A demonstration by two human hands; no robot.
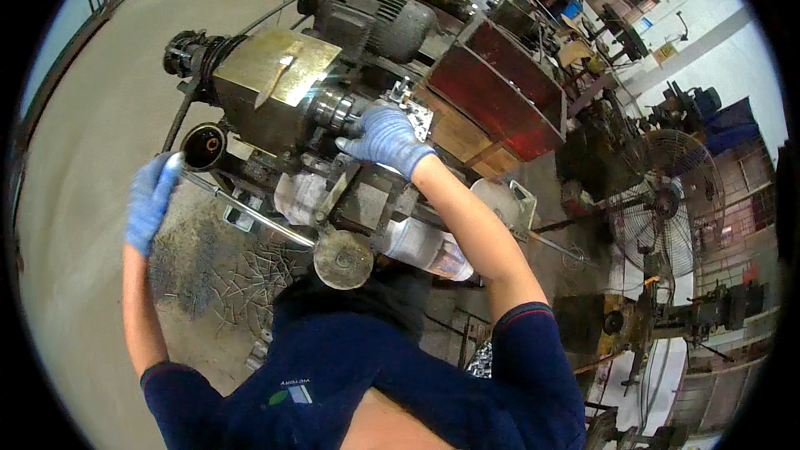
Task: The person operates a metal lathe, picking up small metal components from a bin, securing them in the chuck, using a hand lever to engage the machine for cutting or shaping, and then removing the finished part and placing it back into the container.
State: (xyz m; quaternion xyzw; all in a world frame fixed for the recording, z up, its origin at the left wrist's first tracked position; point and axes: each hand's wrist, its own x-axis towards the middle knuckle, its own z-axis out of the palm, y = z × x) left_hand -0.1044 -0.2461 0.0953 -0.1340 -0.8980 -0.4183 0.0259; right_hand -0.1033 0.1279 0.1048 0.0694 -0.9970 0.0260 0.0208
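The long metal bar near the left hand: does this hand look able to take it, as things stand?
Probably yes. The gloved left hand is at or very close to the upper end of the metal bar, and nothing visible lies between them.

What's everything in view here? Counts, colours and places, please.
Finned cylindrical metal motor: one, dark grey, top centre
Flat-topped metal housing: one, brass-coloured top, below the motor
Rectangular box: one, dark red, right of the motor
Round wire-cage fan: one, grey, right
Other metal machines: several, dark, right side
Long metal rod: one, silver, left of centre
Round disc: one, grey, rod's lower end
Thin strips: many, greyish, left floor
Left hand: one, blue glove, near rod's upper end
Right hand: one, blue glove, centre
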